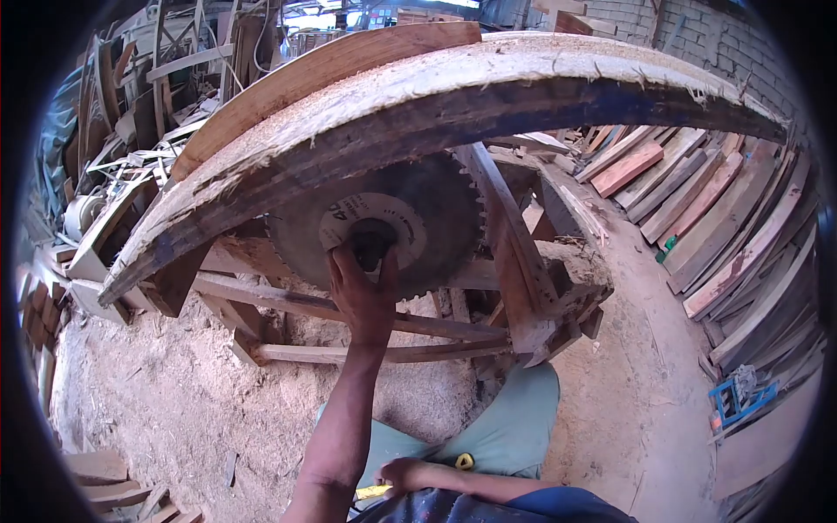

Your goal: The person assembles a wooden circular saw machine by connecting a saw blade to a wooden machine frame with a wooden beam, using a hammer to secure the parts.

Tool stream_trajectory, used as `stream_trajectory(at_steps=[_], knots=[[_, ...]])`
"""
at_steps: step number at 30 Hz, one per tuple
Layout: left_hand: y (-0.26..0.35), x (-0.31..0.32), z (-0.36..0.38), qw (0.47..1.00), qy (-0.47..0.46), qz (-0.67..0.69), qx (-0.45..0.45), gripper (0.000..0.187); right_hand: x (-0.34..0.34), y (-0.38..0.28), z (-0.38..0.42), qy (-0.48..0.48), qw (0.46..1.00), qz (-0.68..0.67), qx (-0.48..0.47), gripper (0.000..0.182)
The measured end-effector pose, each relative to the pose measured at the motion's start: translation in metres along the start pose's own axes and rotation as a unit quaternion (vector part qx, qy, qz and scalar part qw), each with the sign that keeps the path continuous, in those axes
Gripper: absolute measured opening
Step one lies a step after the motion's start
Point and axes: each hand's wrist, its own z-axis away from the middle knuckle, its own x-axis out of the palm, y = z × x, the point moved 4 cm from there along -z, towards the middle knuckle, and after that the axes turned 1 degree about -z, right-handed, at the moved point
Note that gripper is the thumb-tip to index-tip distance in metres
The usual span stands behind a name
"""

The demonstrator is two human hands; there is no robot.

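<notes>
A large toothed circular saw blade (436,209) hangs under a sawdust-covered wooden saw table (488,74). The blade has a pale label ring around a dark centre hub (373,237). My left hand (359,292) reaches up to that hub, fingers curled on it and thumb on its right side. My right hand (403,475) rests low by my lap, closed on a small yellow object (373,492). Another yellow piece (465,460) lies on my green trouser leg (506,418). The top of the blade is hidden by the table.
Rough wooden beams (349,309) frame the saw's underside. Thick sawdust (174,392) covers the floor. Long planks (724,218) lean in a stack at the right, with a blue tool (737,397) below them. Scrap wood and clutter (131,131) fill the far left.
</notes>
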Motion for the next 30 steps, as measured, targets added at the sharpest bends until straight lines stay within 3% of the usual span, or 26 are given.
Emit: stream_trajectory(at_steps=[5,8,11,14,18,20,24,26,30], knots=[[-0.001,-0.006,-0.002,0.998,-0.016,-0.002,0.06,0.053,0.024,0.004,-0.029,0.05,0.991,0.127,-0.016,0.064],[-0.009,-0.008,-0.004,0.991,-0.028,-0.036,0.126,0.055,0.011,-0.006,-0.036,-0.018,0.991,0.135,-0.014,0.055],[-0.014,-0.015,-0.009,0.978,-0.062,-0.084,0.182,0.057,0.01,0.001,-0.03,0.008,1.0,-0.021,0.002,0.049],[-0.019,-0.023,-0.021,0.954,-0.096,-0.093,0.267,0.058,-0.005,-0.006,-0.011,0.015,0.998,-0.04,0.042,0.051],[-0.027,-0.034,-0.041,0.918,-0.153,-0.113,0.347,0.062,-0.048,-0.013,0.044,0.209,0.948,-0.24,-0.003,0.037],[-0.026,-0.039,-0.053,0.888,-0.175,-0.14,0.402,0.065,-0.097,-0.046,0.084,0.276,0.924,-0.264,0.019,0.028],[-0.015,-0.048,-0.072,0.864,-0.199,-0.125,0.446,0.065,-0.188,-0.116,0.166,0.459,0.88,-0.115,0.043,0.034],[-0.021,-0.048,-0.074,0.86,-0.203,-0.129,0.451,0.065,-0.215,-0.134,0.186,0.609,0.789,-0.062,-0.046,0.041],[-0.02,-0.049,-0.077,0.846,-0.254,-0.145,0.446,0.066,-0.276,-0.152,0.204,0.677,0.733,-0.048,0.037,0.053]])
